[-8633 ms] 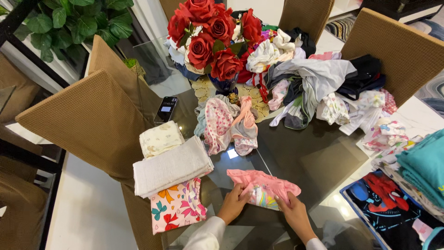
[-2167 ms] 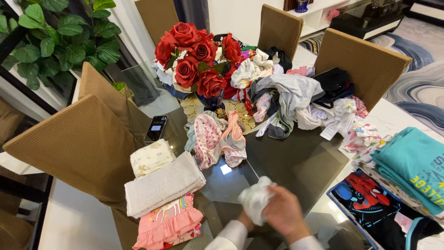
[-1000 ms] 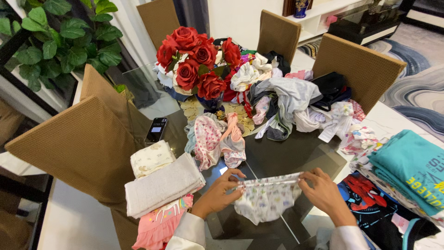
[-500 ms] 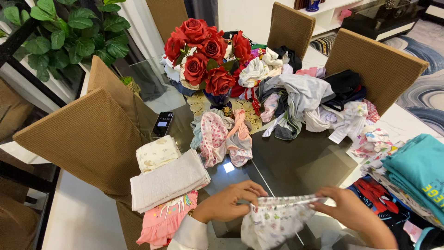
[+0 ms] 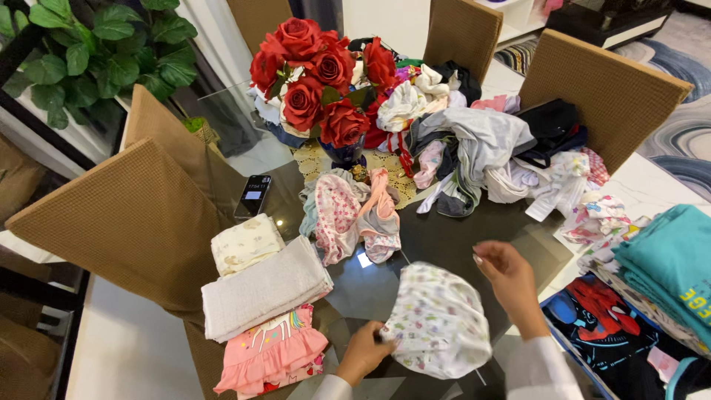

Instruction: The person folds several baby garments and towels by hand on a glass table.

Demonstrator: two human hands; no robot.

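Note:
A small white garment with tiny coloured prints (image 5: 438, 320) lies spread on the dark glass table (image 5: 481, 244) in front of me. My left hand (image 5: 364, 351) pinches its near left edge. My right hand (image 5: 509, 281) hovers just right of it with fingers apart, holding nothing. To the left a folded pink ruffled garment (image 5: 268, 355) rests on a stack beside a folded cream towel (image 5: 265, 287) and a folded pale printed cloth (image 5: 245, 243).
A heap of unsorted clothes (image 5: 474, 141) fills the far side, behind a vase of red roses (image 5: 318, 67). A black phone (image 5: 252, 196) lies at left. Folded teal and dark printed clothes (image 5: 652, 281) sit at right. Woven chairs (image 5: 126, 215) surround the table.
The white printed garment, held stretched by its waistband between both hands, now lies on the glass. My right hand has let go and lifted; my left hand has slid to the near edge.

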